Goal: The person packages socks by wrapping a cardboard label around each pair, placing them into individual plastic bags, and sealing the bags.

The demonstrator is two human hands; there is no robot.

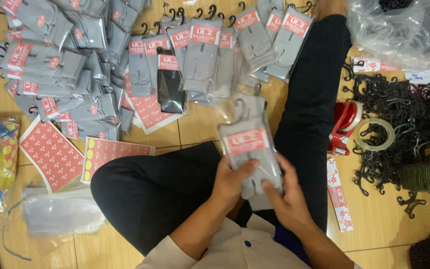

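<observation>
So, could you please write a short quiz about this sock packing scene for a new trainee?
1. True or false: both hands hold the grey sock pack in clear plastic with a red paper label.
2. Which lies nearest the red tape dispenser? A) clear tape roll B) sheets of red round stickers C) yellow bag
3. What colour is the one odd pack among the grey packs on the floor?

Key: 1 true, left hand and right hand both grip it; 2 A; 3 black.
</observation>
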